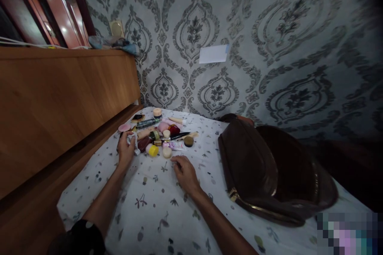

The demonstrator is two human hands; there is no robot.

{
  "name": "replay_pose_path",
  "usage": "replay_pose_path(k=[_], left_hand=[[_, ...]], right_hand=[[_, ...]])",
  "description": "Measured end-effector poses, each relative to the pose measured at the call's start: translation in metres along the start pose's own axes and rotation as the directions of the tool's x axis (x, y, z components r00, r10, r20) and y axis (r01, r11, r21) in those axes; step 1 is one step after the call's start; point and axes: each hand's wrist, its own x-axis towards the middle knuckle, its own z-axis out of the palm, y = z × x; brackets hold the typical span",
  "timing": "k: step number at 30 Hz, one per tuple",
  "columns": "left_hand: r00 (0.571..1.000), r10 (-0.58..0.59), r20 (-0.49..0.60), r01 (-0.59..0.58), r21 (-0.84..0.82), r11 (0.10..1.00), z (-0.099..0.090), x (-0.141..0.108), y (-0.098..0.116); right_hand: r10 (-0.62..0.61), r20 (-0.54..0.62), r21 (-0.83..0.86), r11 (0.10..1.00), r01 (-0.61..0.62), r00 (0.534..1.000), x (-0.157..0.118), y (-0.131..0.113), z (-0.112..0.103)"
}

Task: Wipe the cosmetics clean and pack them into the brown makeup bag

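Observation:
Several cosmetics lie in a cluster on the patterned white cloth (pixel 155 207). My left hand (pixel 126 147) is at the cluster's left side, its fingers closed around a crumpled whitish item (pixel 136 145) that I cannot identify. My right hand (pixel 184 170) hovers low at the near right side, fingers slightly bent and apart, with nothing visible in it. Just beyond its fingertips is a small cream round jar (pixel 166 152). A yellow-capped item (pixel 153 150) sits between the hands. Behind are a pink-white tube (pixel 177 146), a dark round lid (pixel 188 141) and a green bottle (pixel 146 123).
A large brown bag (pixel 248 159) lies open on the cloth at the right. A wooden panel (pixel 66 91) rises along the left side, with a bluish cloth (pixel 115 44) on top. The patterned wall (pixel 191 87) stands behind the cosmetics.

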Motion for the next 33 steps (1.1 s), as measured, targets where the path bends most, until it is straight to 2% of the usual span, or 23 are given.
replay_pose_path(k=[4, 9, 11, 13, 17, 23, 28, 33], left_hand=[[0.978, 0.192, 0.080, -0.191, -0.028, 0.981, 0.009, -0.009, 0.009], [0.906, 0.369, 0.207, -0.366, -0.055, 0.929, 0.023, -0.017, 0.022], [0.871, 0.418, 0.259, -0.431, -0.010, 0.903, 0.028, -0.015, 0.026], [0.848, 0.417, 0.327, -0.468, 0.094, 0.879, 0.032, -0.010, 0.028], [0.852, 0.328, 0.409, -0.446, 0.236, 0.863, 0.041, 0.007, 0.030], [0.832, 0.305, 0.463, -0.440, 0.217, 0.871, 0.054, 0.026, 0.027], [0.857, 0.317, 0.407, -0.406, 0.152, 0.901, 0.055, 0.042, 0.026], [0.887, 0.326, 0.328, -0.368, 0.074, 0.927, 0.040, 0.062, 0.025]], right_hand=[[-0.012, -0.014, 0.014, 1.000, 0.012, 1.000, 0.000, 0.002, 0.001], [-0.009, -0.026, 0.035, 0.999, 0.010, 1.000, 0.000, 0.004, 0.003], [-0.011, -0.028, 0.048, 0.999, 0.012, 1.000, 0.000, 0.004, 0.003], [-0.013, -0.023, 0.054, 0.998, 0.014, 1.000, 0.001, 0.004, 0.003], [-0.018, -0.027, 0.044, 0.999, 0.019, 0.999, 0.001, 0.001, 0.002], [-0.023, -0.017, 0.024, 0.999, 0.023, 1.000, 0.001, 0.001, 0.002], [-0.045, -0.030, 0.015, 0.999, 0.046, 0.999, 0.000, 0.003, 0.003], [-0.028, -0.013, 0.010, 1.000, 0.028, 1.000, 0.000, 0.003, 0.003]])
